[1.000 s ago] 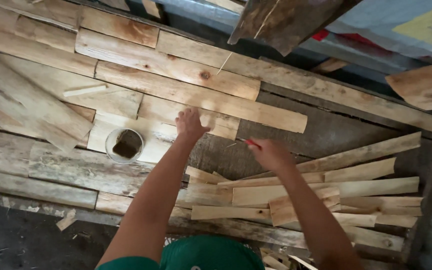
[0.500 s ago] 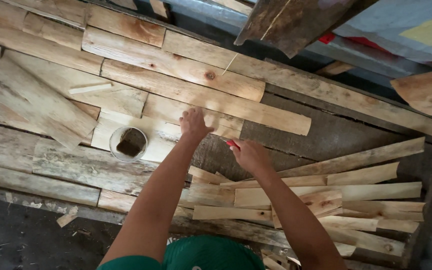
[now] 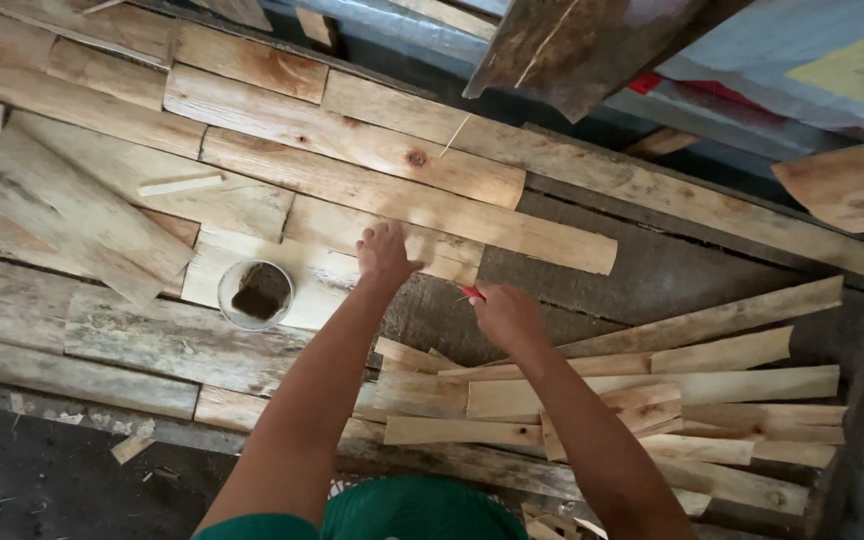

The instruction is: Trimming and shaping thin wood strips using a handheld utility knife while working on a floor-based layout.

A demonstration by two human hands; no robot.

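The left hand (image 3: 384,255) lies palm-down with fingers curled on a short pale plank (image 3: 392,240) near the middle of the scene, pressing on it rather than gripping it. Just to its right and slightly nearer, the right hand (image 3: 505,315) is clenched around a small red-handled tool (image 3: 472,294), of which only the red tip shows past the fingers; what kind of tool it is cannot be told. The tip sits close to the plank's near edge, over a bare grey patch of the work surface (image 3: 652,280).

To the left of the left hand stands a round tin (image 3: 255,294) with dark contents, resting on the planks. Farther away, long rough boards (image 3: 352,135) lie side by side, running from left to right. Near and to the right, a loose pile of narrow wood strips (image 3: 672,400) is stacked beside the right forearm. A small wood sliver (image 3: 180,185) lies on a wide board at the left. At the near edge, a green garment (image 3: 412,510) shows below the arms.
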